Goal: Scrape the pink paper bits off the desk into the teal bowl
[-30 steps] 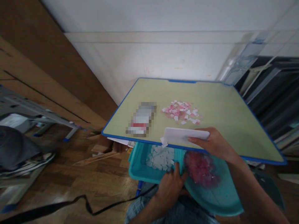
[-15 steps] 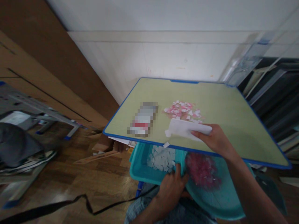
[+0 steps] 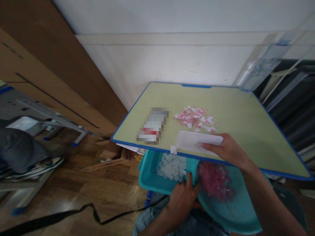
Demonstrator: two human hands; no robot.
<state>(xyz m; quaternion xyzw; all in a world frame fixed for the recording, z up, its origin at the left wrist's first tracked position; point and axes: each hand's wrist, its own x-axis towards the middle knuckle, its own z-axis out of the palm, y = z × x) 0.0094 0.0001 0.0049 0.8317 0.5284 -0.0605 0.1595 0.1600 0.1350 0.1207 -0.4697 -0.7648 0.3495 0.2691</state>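
My right hand (image 3: 222,147) pinches a flat white card-like piece (image 3: 194,141) by its right end, with the piece lying low over the near part of a pale green board (image 3: 236,108). One small white square (image 3: 173,149) lies at the board's near edge, just left of that piece. Beyond it, a loose heap of small pink and white pieces (image 3: 194,116) is spread on the board. My left hand (image 3: 183,196) has its fingers hooked over the near rim of a teal tray (image 3: 152,188), where a round teal basin meets it. Small white squares (image 3: 172,167) lie in the tray.
A blurred-out phone-like object (image 3: 153,126) lies on the board's left side. The round teal basin (image 3: 236,219) holds a bag-like pink mass (image 3: 214,180). A black strap (image 3: 93,213) crosses the lower left. A metal step stool (image 3: 81,134) stands left; a white wall is behind.
My right hand has drawn the white piece toward the board's near edge. Of two small squares by it, one has left the edge and the other has moved nearer. My left hand stays put.
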